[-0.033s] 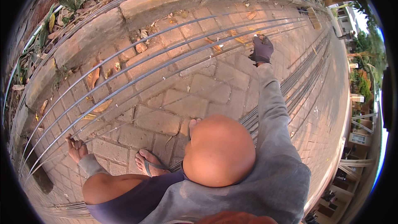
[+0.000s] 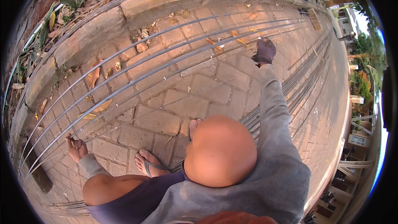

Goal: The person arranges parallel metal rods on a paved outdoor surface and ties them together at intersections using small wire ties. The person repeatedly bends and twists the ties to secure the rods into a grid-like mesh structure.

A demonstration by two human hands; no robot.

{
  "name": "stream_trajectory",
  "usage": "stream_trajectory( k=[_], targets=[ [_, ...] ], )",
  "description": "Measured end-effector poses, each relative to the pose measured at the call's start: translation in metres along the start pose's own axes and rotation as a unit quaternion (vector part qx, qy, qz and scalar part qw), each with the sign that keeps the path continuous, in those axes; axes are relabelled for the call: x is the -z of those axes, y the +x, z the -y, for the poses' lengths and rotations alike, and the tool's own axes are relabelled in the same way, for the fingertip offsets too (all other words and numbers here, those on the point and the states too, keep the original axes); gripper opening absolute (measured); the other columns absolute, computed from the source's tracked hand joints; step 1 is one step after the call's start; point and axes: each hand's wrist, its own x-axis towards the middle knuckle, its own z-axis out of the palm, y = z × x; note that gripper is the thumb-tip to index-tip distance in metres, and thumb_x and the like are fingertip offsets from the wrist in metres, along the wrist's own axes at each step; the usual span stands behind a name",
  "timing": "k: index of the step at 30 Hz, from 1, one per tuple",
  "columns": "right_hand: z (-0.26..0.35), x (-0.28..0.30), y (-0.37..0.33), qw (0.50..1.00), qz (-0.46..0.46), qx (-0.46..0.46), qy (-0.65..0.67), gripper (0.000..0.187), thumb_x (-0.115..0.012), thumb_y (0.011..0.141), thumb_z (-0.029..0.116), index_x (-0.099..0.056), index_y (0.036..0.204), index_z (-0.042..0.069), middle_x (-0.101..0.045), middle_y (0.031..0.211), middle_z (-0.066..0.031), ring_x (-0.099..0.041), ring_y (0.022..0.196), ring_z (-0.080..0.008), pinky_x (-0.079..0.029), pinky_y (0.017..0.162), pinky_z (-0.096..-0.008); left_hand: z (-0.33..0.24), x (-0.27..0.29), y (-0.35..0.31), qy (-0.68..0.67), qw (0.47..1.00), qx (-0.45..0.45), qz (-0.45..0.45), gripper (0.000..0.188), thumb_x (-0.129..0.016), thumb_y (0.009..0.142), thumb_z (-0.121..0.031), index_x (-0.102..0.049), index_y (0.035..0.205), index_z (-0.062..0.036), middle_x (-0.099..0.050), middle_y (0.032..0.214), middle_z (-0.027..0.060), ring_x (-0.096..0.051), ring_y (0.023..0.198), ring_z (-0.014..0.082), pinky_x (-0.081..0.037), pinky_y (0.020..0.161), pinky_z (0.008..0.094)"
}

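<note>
Long thin steel rods point(image 2: 159, 52) stretch side by side across the scene, raised at the left on a wooden block point(image 2: 40, 178). At the lower left, my bare left hand point(image 2: 76, 148) has its fingers curled, with the fingertips pinched at the nearest, darker steel rod point(image 2: 188, 68). That same rod runs up to my right hand point(image 2: 265, 51), far off at the upper right. A dark purple glove covers this hand, and it is closed in a fist around the rod. The glove hides the exact grip.
Beneath the rods is brick paving point(image 2: 157, 118) with dry leaves point(image 2: 93, 77) scattered on it. A concrete kerb point(image 2: 163, 1) curves along the far side. More bundled rods point(image 2: 299, 79) lie to the right, passing under my right arm. A second block point(image 2: 315, 19) stands far right. My sandalled foot point(image 2: 151, 162) is close by.
My right hand has shifted slightly to the right and toward me. My left hand has stayed in place.
</note>
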Motion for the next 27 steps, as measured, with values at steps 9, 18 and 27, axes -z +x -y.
stream_trajectory(
  k=[9, 18, 27],
  targets=[
    [-0.053, 0.058, 0.133, 0.92, 0.055, 0.035, -0.387, 0.023, -0.07, 0.084, 0.026, -0.077, 0.1, 0.011, -0.076, 0.095, -0.0092, -0.072, 0.086, -0.0214, -0.055, 0.079, -0.0346, 0.01, 0.002, -0.009, -0.051, 0.983, 0.009, 0.177, 0.029, -0.061, 0.1, -0.02, -0.061, 0.114, 0.0056, -0.066, 0.086, 0.0066, -0.028, 0.044, 0.0057, -0.026, 0.043, 0.022],
    [-0.039, 0.031, 0.181, 0.828, 0.234, 0.082, -0.502, 0.019, -0.069, 0.085, 0.02, -0.075, 0.1, 0.009, -0.075, 0.092, -0.0131, -0.072, 0.085, -0.0273, -0.055, 0.077, -0.0385, 0.011, -0.007, -0.013, -0.013, 0.996, -0.085, 0.034, 0.026, -0.061, 0.1, -0.018, -0.061, 0.113, 0.0048, -0.065, 0.084, 0.0058, -0.031, 0.043, 0.0074, -0.027, 0.041, 0.0222],
    [-0.033, 0.037, 0.169, 0.833, 0.264, 0.091, -0.478, 0.02, -0.069, 0.084, 0.019, -0.074, 0.1, 0.007, -0.073, 0.094, -0.016, -0.071, 0.086, -0.0323, -0.055, 0.077, -0.0417, 0.004, -0.003, -0.009, 0.031, 0.997, -0.072, -0.007, 0.021, -0.059, 0.101, -0.019, -0.063, 0.108, 0.0013, -0.061, 0.076, 0.005, -0.031, 0.042, 0.0074, -0.027, 0.04, 0.0223]
  ],
)
